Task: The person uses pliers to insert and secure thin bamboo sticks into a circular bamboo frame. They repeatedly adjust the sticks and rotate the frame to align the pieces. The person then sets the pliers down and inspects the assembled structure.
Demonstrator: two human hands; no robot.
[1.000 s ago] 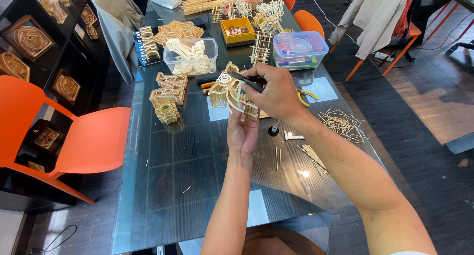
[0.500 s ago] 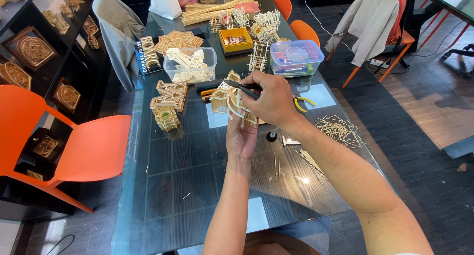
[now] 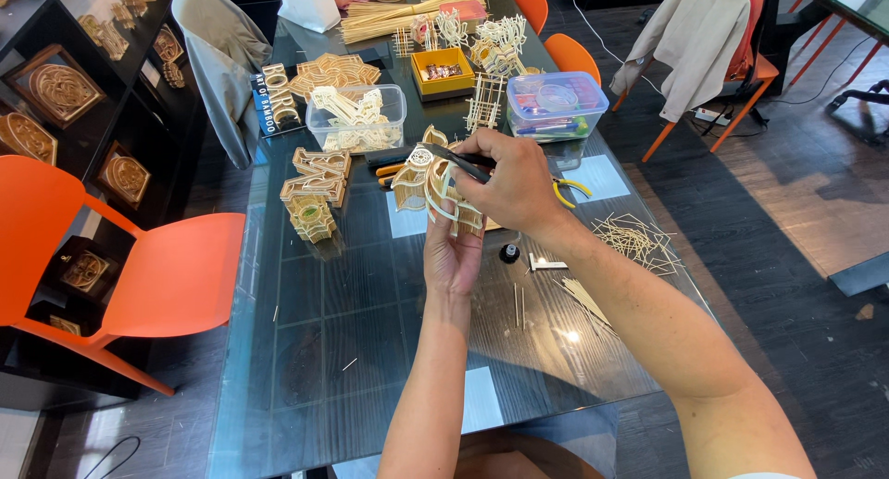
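While my left hand [image 3: 451, 257] curls around the pale bamboo strip model [image 3: 428, 184] above the dark glass table [image 3: 370, 331], my right hand [image 3: 514, 187] pinches a thin black tool [image 3: 458, 162] against it.

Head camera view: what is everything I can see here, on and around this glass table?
glass table: one, dark, centre.
bamboo strip model: one, pale tan, held over the table.
dark tool: one, black, touching the model's top.
letter-shaped bamboo pieces: a small stack, tan, left of the model.
clear tub: one, holding pale bamboo parts.
lidded box: one, clear with blue lid, far right.
yellow tray: one, far centre.
loose sticks: a scattered pile, tan, right edge.
orange chairs: several, around the table.
left hand: one, grip under the model.
right hand: one, grip on the dark tool.
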